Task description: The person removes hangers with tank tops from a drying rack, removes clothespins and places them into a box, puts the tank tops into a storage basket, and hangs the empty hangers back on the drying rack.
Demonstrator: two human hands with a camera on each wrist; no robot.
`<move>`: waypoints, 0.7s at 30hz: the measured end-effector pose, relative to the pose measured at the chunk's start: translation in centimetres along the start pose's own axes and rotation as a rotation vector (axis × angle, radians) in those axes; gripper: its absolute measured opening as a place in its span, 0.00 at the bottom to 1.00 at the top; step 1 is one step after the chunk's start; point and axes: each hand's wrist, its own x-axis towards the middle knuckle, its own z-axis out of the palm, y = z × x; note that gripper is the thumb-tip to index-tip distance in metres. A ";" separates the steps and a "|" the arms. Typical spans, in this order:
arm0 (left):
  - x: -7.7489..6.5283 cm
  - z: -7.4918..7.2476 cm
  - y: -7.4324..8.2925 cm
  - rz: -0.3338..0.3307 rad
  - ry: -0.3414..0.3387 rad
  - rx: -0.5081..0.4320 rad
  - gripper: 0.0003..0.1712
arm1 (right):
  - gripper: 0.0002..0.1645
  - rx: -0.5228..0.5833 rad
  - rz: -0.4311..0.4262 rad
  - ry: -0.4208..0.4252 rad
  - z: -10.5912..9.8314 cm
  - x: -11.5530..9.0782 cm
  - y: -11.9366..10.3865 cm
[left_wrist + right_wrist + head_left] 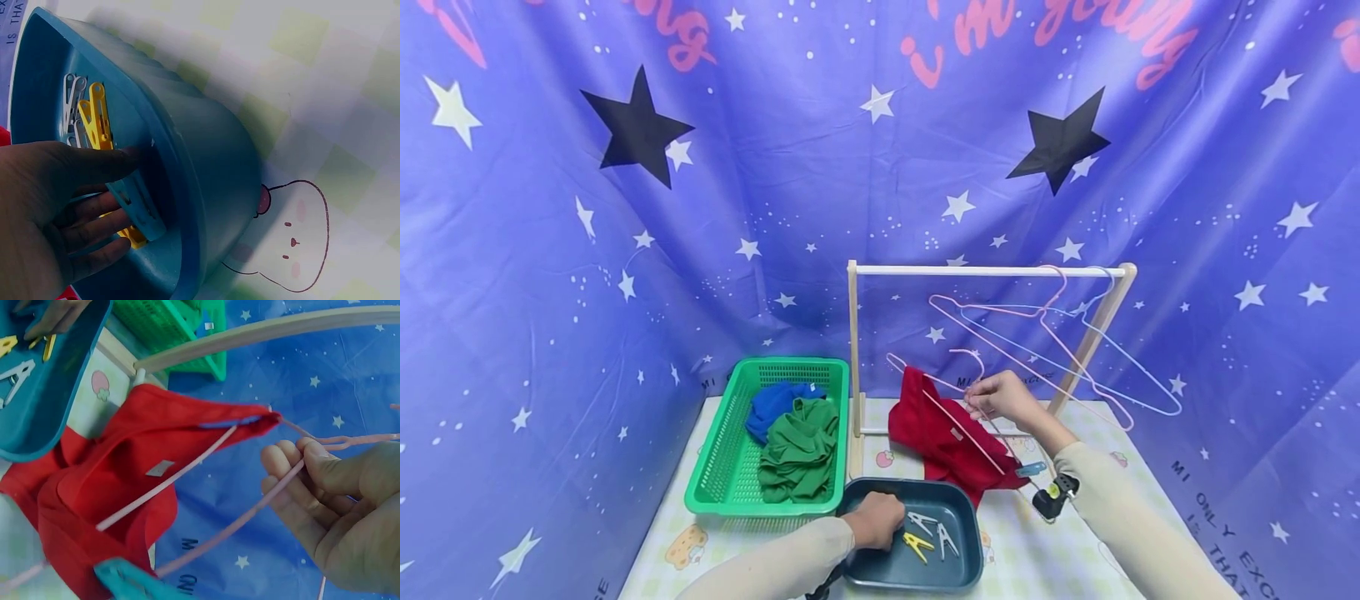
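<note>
In the dark blue tray [880, 573], my left hand [878, 521] pinches a light blue clothespin [142, 209] between thumb and fingers. White clothespins [946, 540] and a yellow clothespin [917, 546] lie beside it; another yellow clip [132, 237] shows partly under the hand. My right hand [1000, 396] grips a pink hanger [228, 532] near the base of its hook, holding it tilted above the table. A red garment [951, 433] hangs from that hanger, with a blue clothespin [1032, 469] clipped at its right end.
To the left stands a green basket [722, 467] with blue cloth [778, 404] and green cloth [801, 450] inside. Behind the hands is a wooden rack with a white rail [940, 271], from which an empty pink hanger [1000, 340] and blue hanger [1138, 367] hang at the right.
</note>
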 end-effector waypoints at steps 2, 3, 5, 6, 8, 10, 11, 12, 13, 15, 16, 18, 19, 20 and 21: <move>0.1 0.1 0.0 -0.005 -0.005 -0.006 0.34 | 0.13 0.055 0.030 -0.004 0.3 0.2 -0.1; 0.1 0.1 0.0 -0.006 -0.008 -0.008 0.34 | 0.13 0.073 0.042 -0.005 0.5 0.3 -0.2; 0.2 0.2 0.0 -0.009 -0.011 -0.010 0.34 | 0.14 0.090 0.061 -0.016 0.8 0.3 -0.4; 0.2 0.2 0.0 -0.008 -0.011 -0.007 0.34 | 0.15 0.100 0.071 -0.021 0.9 0.4 -0.5; 0.1 0.2 0.1 -0.005 -0.008 -0.001 0.35 | 0.16 0.125 0.097 -0.023 1.3 0.4 -0.7; 0.1 0.1 0.1 -0.002 -0.005 0.002 0.35 | 0.18 0.157 0.112 -0.037 1.7 0.4 -0.9; 0.0 0.1 0.1 0.000 -0.005 0.001 0.35 | 0.18 0.179 0.123 -0.040 2.0 0.4 -1.0; 0.0 0.0 0.1 0.003 -0.006 0.000 0.35 | 0.19 0.206 0.134 -0.039 2.2 0.5 -1.1; -0.1 0.0 0.0 0.005 -0.008 -0.003 0.35 | 0.19 0.235 0.141 -0.040 2.4 0.5 -1.3; -0.1 -0.1 0.0 0.011 -0.008 -0.005 0.35 | 0.20 0.296 0.145 -0.050 2.9 0.5 -1.5; -0.1 -0.1 -0.1 0.014 -0.006 -0.003 0.35 | 0.20 0.323 0.144 -0.050 3.2 0.5 -1.6; 0.0 0.1 -0.2 0.018 0.001 0.004 0.35 | 0.21 0.369 0.142 -0.045 3.7 0.5 -1.8; 0.1 0.2 -0.2 0.018 0.004 0.010 0.35 | 0.21 0.391 0.145 -0.039 3.9 0.5 -1.9; 0.1 0.3 -0.2 0.019 0.010 0.015 0.35 | 0.21 0.406 0.144 -0.036 4.1 0.5 -2.0; 0.1 0.4 -0.3 0.019 0.015 0.020 0.35 | 0.21 0.420 0.147 -0.027 4.3 0.6 -2.0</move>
